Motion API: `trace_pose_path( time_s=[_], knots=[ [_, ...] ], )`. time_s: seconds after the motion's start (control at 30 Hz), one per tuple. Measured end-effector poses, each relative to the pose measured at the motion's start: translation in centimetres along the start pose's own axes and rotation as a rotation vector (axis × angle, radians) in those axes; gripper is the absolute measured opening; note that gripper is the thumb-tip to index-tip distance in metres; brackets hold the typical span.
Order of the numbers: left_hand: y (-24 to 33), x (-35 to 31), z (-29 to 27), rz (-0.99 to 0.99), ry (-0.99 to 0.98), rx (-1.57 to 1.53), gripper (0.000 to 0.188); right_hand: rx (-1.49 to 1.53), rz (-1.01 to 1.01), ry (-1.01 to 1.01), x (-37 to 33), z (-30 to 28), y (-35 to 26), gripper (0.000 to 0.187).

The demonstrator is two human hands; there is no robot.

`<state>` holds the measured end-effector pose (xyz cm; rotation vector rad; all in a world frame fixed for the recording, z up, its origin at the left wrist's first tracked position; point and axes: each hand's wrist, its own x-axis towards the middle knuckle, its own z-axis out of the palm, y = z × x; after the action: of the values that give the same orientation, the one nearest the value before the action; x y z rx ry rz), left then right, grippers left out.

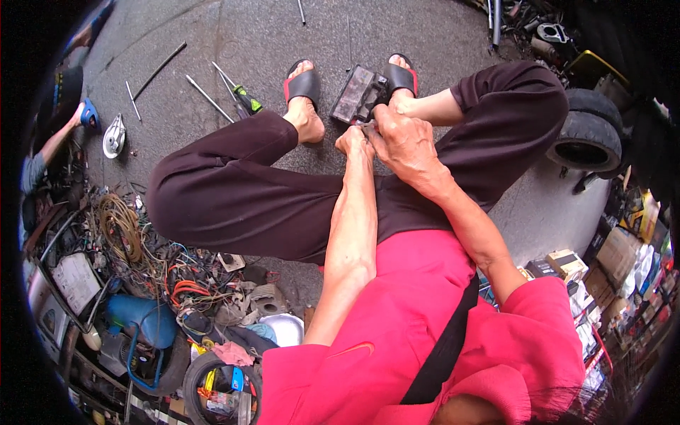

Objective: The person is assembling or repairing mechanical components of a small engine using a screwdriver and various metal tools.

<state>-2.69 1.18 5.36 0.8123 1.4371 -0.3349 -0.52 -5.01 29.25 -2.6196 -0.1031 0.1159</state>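
Nearest the camera, a red shirt (418, 319) crossed by a black strap (446, 347) was noted, with both bare forearms extended forward over dark maroon trousers (234, 198). The person was seated on a grey concrete floor (241, 35), feet in black sandals with red trim (303, 83). The left hand (354, 142) was observed closed in a fist at the near edge of a dark rectangular box-shaped part (359, 93), which was propped on the floor between the two feet, touching the right sandal. The right hand (404, 138) was laid just beside and partly over the left, its grip drawn together around a small item at the lower corner of the part; what was pinched there could not be told. The fingers of both hands were recorded as together, not apart. A green-handled screwdriver (246, 99) and several thin metal rods (209, 98) were found lying on the floor left of the left foot. A small tyre (588, 134) was seen to the right, near the right knee. Tangled wires (124, 227), a blue machine (145, 319) and assorted scrap were logged at the lower left. Another person's arm (57, 142) was noted at the far left edge.
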Motion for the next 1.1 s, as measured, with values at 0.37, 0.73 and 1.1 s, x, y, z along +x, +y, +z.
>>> trace_pose_path(
  time_s=[0.37,0.73,1.1],
  knots=[
    [2.1,0.7,0.4,-0.009,-0.191,-0.189,0.014,-0.029,-0.067,-0.002,0.7,1.7,-0.8,0.023],
    [2.6,0.7,1.7,-0.066,-0.265,-0.221,0.014,-0.062,-0.119,-0.082,2.4,2.6,-3.1,0.024],
    [2.8,0.6,2.4,-0.086,-0.283,-0.233,0.014,0.07,-0.469,-0.347,3.9,1.1,-2.8,0.019]
  ],
)
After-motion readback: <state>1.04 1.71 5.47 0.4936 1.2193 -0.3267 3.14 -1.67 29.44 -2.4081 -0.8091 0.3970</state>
